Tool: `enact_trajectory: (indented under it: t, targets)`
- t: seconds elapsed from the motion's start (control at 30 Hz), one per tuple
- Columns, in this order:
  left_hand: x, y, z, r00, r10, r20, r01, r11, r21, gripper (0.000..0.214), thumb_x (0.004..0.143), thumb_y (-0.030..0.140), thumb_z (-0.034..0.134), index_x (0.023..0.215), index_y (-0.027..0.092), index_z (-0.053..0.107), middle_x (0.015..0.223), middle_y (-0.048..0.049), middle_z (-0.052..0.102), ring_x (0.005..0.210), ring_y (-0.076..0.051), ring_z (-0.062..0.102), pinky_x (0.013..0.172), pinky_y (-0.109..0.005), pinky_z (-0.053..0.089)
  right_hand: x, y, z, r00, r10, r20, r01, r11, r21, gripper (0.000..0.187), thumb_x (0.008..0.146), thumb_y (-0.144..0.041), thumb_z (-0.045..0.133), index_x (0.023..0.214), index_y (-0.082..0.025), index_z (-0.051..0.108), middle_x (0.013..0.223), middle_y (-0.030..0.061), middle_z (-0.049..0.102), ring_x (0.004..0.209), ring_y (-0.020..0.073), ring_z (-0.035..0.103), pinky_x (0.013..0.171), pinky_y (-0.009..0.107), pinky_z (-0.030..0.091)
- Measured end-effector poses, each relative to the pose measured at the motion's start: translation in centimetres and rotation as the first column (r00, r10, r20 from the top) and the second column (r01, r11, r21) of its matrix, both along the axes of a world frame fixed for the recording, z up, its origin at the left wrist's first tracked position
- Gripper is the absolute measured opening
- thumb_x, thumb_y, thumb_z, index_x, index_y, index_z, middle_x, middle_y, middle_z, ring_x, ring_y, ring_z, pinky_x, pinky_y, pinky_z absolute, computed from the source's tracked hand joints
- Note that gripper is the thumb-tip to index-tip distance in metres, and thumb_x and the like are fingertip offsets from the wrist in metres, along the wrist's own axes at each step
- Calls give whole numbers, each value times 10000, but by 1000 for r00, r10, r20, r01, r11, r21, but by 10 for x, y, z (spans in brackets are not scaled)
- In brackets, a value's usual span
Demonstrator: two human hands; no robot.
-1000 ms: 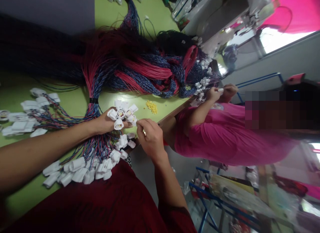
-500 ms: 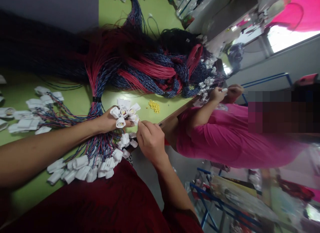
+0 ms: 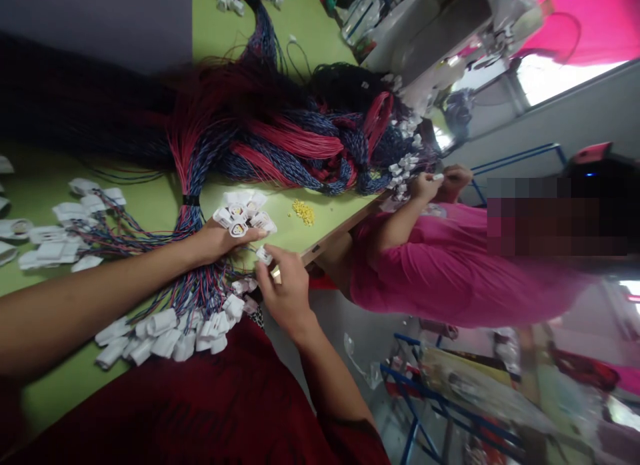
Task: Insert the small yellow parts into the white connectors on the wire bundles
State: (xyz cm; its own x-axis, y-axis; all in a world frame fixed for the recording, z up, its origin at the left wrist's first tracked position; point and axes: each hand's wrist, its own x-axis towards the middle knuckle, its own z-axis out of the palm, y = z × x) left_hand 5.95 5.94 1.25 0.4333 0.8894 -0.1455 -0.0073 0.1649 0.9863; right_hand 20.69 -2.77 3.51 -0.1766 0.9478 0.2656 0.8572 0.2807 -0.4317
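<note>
My left hand [image 3: 223, 244] is closed around the wires of a cluster of white plastic connectors [image 3: 241, 212], whose open ends face up; some show yellow inside. Just to the right, my right hand [image 3: 286, 282] pinches one white connector [image 3: 264, 254] between thumb and fingers, its wire leading toward the left hand. Beneath my left forearm spreads a wire harness [image 3: 193, 218], blue and red strands bound with a black band [image 3: 191, 200]. More white connectors [image 3: 167, 335] hang from its ends near my lap. A small heap of yellow pieces [image 3: 303, 212] lies beyond my hands.
Thick bundles of red and blue twisted wire [image 3: 295, 142] cover the back of the green table [image 3: 320, 25]. At the right a co-worker in a pink shirt [image 3: 425, 265] handles white connectors. A blue metal rack [image 3: 415, 385] stands on the floor at lower right.
My right hand has moved slightly left and down from the cluster and now pinches a single connector. The cluster in my left hand has tilted and shifted a little left.
</note>
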Motion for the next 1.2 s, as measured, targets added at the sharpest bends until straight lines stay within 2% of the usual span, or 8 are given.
enact_trajectory:
  t: [0.13, 0.27, 0.37, 0.47, 0.63, 0.97, 1.07, 1.2]
  targets:
    - [0, 2, -1, 984, -172, 52, 176, 980, -95, 294, 720, 327, 636, 544, 171, 460, 454, 60, 412, 409, -70, 358, 410, -211, 303, 20, 20, -4, 963, 112, 244, -153, 976, 156, 188, 868, -184, 479, 1024, -192, 585, 919, 72, 671, 828, 176, 573, 756, 337, 396]
    - [2, 4, 0, 963, -202, 176, 240, 943, -232, 224, 725, 344, 631, 644, 171, 514, 516, 43, 474, 425, -76, 411, 404, -208, 322, 34, 30, -8, 949, 165, 269, -216, 961, 174, 189, 867, -186, 494, 1032, -204, 586, 923, 62, 668, 824, 169, 574, 754, 329, 385]
    - [4, 5, 2, 963, -165, 215, 216, 945, -245, 218, 699, 332, 648, 641, 175, 509, 522, 41, 466, 420, -66, 377, 388, -206, 283, 42, 37, -14, 977, 122, 177, -146, 981, 129, 227, 848, -261, 538, 1060, -196, 585, 874, 57, 663, 735, 156, 573, 736, 319, 404]
    - [4, 6, 3, 968, -144, 204, 186, 960, -209, 302, 682, 341, 654, 537, 185, 439, 442, 60, 369, 396, -59, 290, 378, -221, 216, 51, 49, -25, 998, -64, 2, 64, 997, 48, 289, 824, -310, 552, 1080, -179, 580, 778, 27, 651, 613, 131, 541, 675, 292, 423]
    - [5, 6, -1, 975, -129, 180, 158, 975, -154, 401, 696, 366, 632, 458, 199, 356, 417, 59, 327, 401, -67, 257, 396, -245, 194, 60, 75, -44, 891, -423, -168, 410, 906, -105, 274, 805, -313, 519, 1014, -165, 617, 678, 10, 622, 596, 144, 530, 607, 273, 405]
    - [1, 3, -2, 975, -119, 185, 145, 981, -131, 400, 699, 376, 613, 461, 199, 344, 446, 58, 316, 428, -77, 259, 432, -250, 221, 51, 77, -49, 931, -345, -117, 333, 936, -115, 134, 773, -271, 510, 735, -190, 610, 695, 6, 587, 659, 144, 500, 654, 273, 392]
    - [0, 3, -7, 968, -144, 207, 173, 976, -131, 397, 725, 379, 584, 456, 197, 357, 447, 52, 324, 434, -84, 280, 436, -247, 240, 51, 60, -43, 848, -405, -341, 354, 913, -202, 102, 742, -265, 533, 725, -179, 584, 681, -11, 571, 632, 125, 503, 645, 266, 413]
    - [2, 2, -5, 973, -99, 210, 129, 982, -136, 316, 690, 338, 644, 504, 191, 435, 465, 54, 396, 448, -90, 362, 465, -239, 326, 45, 39, -28, 616, -507, -603, 314, 860, -402, 133, 690, -283, 618, 759, -177, 577, 648, -36, 569, 559, 93, 495, 590, 241, 426]
